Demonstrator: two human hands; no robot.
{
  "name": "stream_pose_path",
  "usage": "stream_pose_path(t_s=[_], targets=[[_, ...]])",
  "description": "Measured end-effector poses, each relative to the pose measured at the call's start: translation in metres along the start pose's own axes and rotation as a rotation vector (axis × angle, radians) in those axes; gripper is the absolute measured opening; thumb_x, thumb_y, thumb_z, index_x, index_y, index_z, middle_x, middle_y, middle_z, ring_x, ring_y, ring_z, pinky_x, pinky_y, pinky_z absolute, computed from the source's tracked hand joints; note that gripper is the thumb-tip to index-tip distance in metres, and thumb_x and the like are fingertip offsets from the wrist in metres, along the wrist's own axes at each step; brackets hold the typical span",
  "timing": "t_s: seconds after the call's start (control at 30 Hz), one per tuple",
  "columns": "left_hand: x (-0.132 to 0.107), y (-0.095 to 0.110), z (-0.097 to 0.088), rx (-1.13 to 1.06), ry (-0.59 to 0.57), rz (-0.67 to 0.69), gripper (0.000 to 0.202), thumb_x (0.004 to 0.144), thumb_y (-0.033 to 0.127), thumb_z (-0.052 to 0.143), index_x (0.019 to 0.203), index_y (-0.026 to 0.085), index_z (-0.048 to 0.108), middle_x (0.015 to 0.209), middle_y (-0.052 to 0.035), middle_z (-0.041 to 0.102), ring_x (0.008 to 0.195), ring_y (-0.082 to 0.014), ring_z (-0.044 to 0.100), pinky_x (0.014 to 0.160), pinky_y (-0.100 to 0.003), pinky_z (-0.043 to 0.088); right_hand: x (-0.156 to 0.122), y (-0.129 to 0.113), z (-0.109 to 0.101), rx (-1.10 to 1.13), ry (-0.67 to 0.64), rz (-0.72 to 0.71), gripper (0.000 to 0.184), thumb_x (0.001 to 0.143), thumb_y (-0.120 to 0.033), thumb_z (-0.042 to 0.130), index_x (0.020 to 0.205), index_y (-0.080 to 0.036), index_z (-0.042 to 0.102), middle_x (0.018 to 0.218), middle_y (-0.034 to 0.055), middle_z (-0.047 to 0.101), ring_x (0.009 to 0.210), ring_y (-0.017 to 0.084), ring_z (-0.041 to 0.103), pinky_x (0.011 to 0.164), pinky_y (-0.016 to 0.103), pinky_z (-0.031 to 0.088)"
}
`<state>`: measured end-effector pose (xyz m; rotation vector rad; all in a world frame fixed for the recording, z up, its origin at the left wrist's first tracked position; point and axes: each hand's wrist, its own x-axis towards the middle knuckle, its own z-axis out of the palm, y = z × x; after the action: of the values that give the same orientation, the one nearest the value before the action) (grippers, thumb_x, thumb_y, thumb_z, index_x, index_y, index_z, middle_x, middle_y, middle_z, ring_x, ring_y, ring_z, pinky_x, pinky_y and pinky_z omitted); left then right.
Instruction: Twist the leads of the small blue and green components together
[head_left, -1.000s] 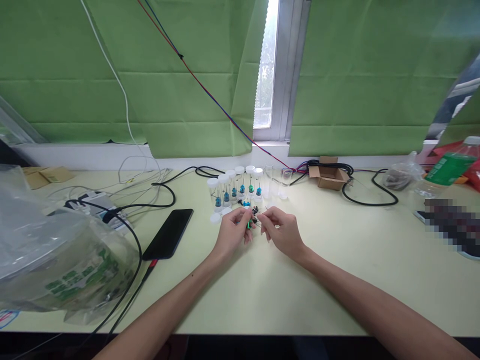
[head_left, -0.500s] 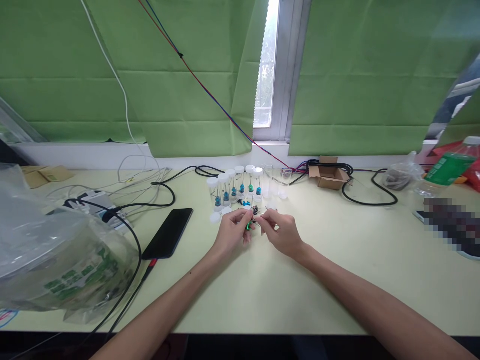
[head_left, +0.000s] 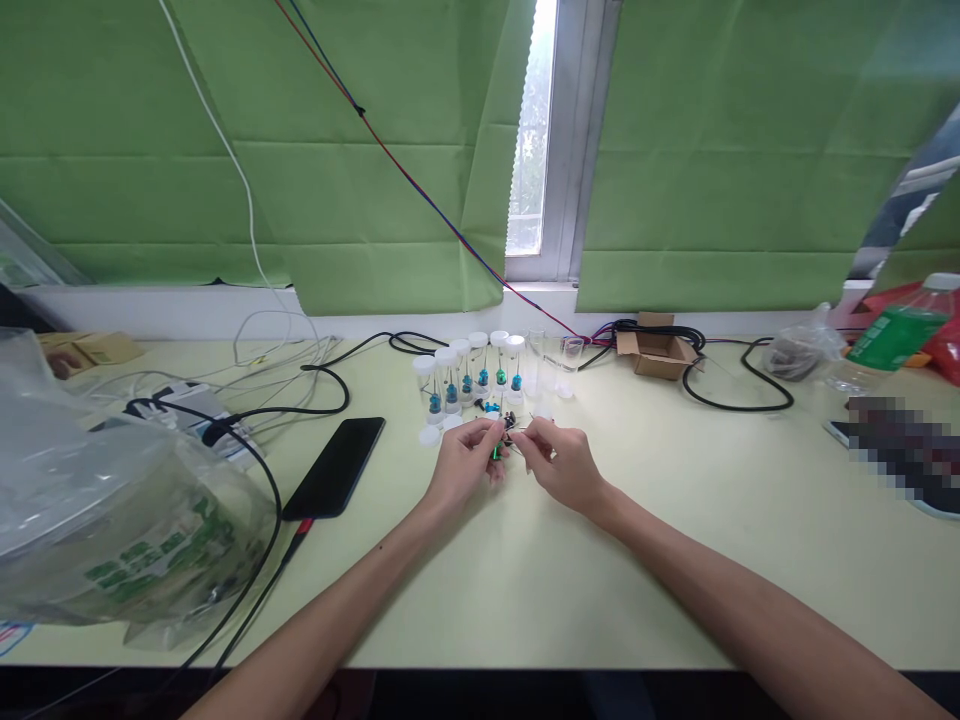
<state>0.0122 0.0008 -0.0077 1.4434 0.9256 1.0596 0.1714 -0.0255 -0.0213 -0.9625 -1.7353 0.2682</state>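
Observation:
My left hand (head_left: 466, 458) is closed in a pinch on a small green piece (head_left: 496, 452) with a thin stem. Close beside it, my right hand (head_left: 564, 462) pinches a thin, wire-like piece whose exact kind is too small to tell. The two sets of fingertips nearly meet. Just beyond them lie small black parts (head_left: 510, 420) and small blue parts (head_left: 492, 407). Behind stand several clear tubes with white caps (head_left: 458, 362), holding blue or green pieces with thin dark stems. Clear tubes without caps (head_left: 535, 360) stand to their right.
A dark phone (head_left: 335, 468) with a cable lies left of my hands. Farther left bulges a clear plastic bag (head_left: 150, 530). Loose white caps (head_left: 430, 435) rest near the tubes. At the back right are an open cardboard box (head_left: 657, 352), black cables (head_left: 739, 405) and a bottle (head_left: 900, 335).
Both hands keep nearly the same place and grip. A small part of a person's hand shows at the far left by the cardboard; otherwise the view shifts only slightly.

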Motion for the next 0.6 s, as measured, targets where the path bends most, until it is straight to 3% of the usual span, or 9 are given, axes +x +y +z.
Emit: stream_pose_path(t_s=[0.3,0.6], targets=[[0.002,-0.004,0.000,0.045,0.023,0.041,0.036,0.084,0.051,0.063,0.082,0.015,0.066,0.065,-0.0012,0.059,0.043,-0.0112,0.054,0.041,-0.024,0.045,0.002,-0.003,0.002,-0.026,0.034,0.027,0.037,0.094,-0.031,0.048,0.062,-0.022,0.032,0.049,-0.0078,0.032,0.042,0.008,0.028,0.043,0.023,0.026],[0.001,-0.003,0.000,0.042,0.039,0.005,0.037,0.083,0.052,0.064,0.083,0.015,0.067,0.065,-0.0013,0.060,0.043,-0.0113,0.054,0.042,-0.024,0.045,0.003,-0.011,0.002,0.080,-0.031,0.257,0.038,0.093,-0.038,0.049,0.060,-0.022,0.037,0.041,-0.0074,0.036,0.036,0.009,0.035,0.042,0.023,0.028]])
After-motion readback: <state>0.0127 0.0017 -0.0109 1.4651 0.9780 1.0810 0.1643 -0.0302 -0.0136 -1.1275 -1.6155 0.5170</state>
